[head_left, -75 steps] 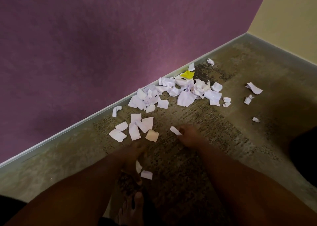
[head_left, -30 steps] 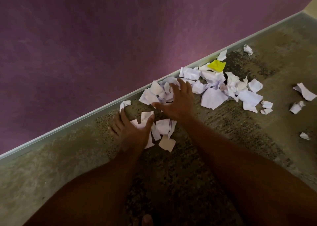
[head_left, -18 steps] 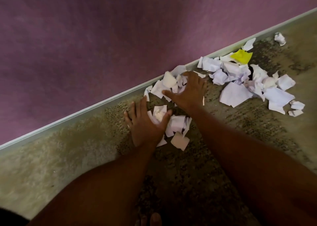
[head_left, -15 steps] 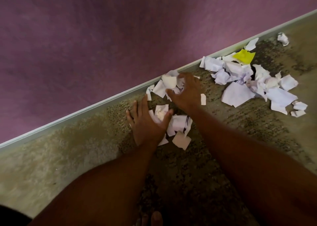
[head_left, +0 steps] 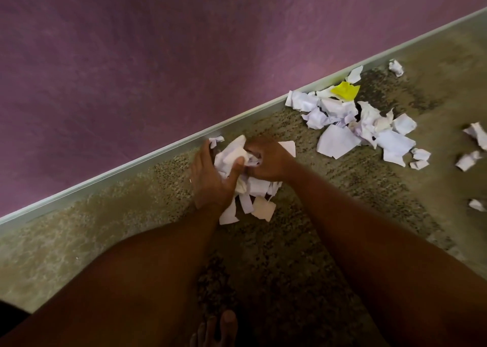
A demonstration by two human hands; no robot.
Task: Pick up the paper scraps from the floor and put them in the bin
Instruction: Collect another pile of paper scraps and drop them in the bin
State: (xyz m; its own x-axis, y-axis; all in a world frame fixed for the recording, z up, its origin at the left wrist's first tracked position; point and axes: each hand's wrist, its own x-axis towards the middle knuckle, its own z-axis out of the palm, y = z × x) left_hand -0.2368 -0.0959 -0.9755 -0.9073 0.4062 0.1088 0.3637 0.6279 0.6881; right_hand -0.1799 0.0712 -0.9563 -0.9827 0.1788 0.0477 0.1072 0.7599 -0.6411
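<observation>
We press a bunch of white paper scraps (head_left: 237,162) between our left hand (head_left: 210,180) and right hand (head_left: 266,159), fingers curled around it on the carpeted floor (head_left: 303,228); more scraps (head_left: 355,125) lie beside the skirting (head_left: 131,162).

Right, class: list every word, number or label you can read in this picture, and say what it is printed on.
None can be read.
White paper scraps: no legible writing; any faint marks are too blurred.
Yellow scrap: blank as seen.
Purple wall and carpet: no signs or labels.
</observation>
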